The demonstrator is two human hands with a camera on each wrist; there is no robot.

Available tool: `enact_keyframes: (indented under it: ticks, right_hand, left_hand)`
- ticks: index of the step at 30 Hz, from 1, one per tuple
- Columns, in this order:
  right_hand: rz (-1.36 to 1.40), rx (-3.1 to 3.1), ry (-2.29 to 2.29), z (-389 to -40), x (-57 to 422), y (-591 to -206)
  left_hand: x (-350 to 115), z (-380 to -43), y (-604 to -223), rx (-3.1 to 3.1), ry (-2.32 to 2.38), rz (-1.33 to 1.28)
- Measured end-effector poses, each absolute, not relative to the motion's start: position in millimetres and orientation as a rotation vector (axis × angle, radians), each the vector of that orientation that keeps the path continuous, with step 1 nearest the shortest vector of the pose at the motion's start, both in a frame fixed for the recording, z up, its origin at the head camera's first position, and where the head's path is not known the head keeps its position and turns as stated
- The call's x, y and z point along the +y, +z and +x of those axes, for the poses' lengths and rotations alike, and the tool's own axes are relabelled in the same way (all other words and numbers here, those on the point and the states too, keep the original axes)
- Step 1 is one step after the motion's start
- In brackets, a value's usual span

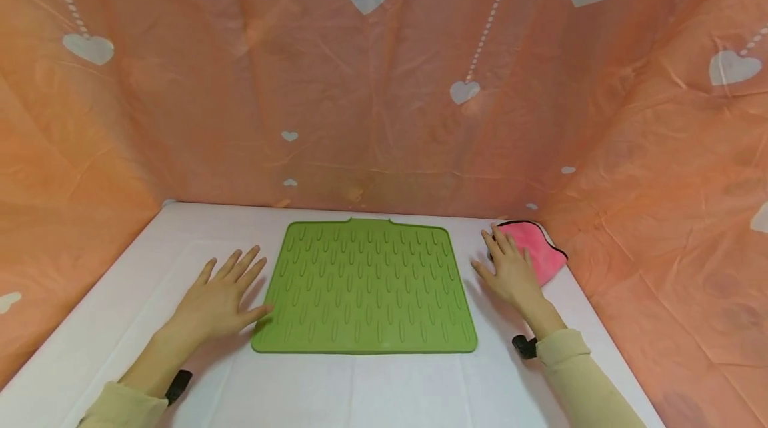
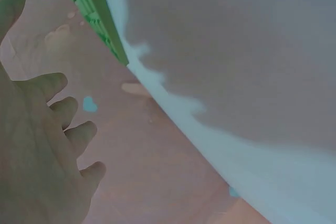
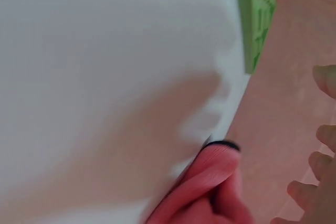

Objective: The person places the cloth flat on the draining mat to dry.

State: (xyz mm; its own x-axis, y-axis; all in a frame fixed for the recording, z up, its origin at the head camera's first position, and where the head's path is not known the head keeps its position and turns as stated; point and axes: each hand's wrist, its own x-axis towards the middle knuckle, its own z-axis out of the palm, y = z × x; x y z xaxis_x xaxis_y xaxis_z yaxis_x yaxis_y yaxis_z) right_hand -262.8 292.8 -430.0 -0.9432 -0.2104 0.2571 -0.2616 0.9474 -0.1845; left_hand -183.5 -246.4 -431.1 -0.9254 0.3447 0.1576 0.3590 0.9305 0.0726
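A green ridged mat lies flat on the white table, with a small tab at its far edge. My left hand hovers palm down beside its left side, fingers spread, the thumb overlapping the mat's edge in the head view. On the other side, my right hand is held over the table between the mat and a pink cloth with black trim. Its fingers are spread and partly cover the cloth in the head view. In the right wrist view the cloth looks folded and rumpled. Neither hand holds anything.
The white table is bounded at the back and sides by an orange curtain printed with white hearts. The pink cloth lies in the far right corner, close to the curtain. Black straps with small devices sit at both wrists.
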Motion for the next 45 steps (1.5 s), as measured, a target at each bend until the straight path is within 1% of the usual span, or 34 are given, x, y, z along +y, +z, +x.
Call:
enact_keyframes:
  ticks: [12, 24, 36, 45]
  right_hand:
    - [0.333, -2.951, 0.234, -284.9, 319.9, -428.4]
    - [0.371, -3.062, 0.151, -306.5, 339.4, -431.9]
    - [0.503, -2.995, 0.117, -313.5, 348.3, -444.0]
    - [0.525, -2.919, 0.160, -315.9, 351.7, -449.2]
  left_hand:
    - [-248.5, -168.1, -450.0, -2.878, -0.093, -0.671]
    - [-245.5, -164.2, -458.4, -2.837, -0.083, -0.815]
    - [-246.9, -165.4, -459.8, -2.888, -0.124, -0.862]
    - [-249.1, -167.3, -463.1, -2.872, -0.140, -0.872]
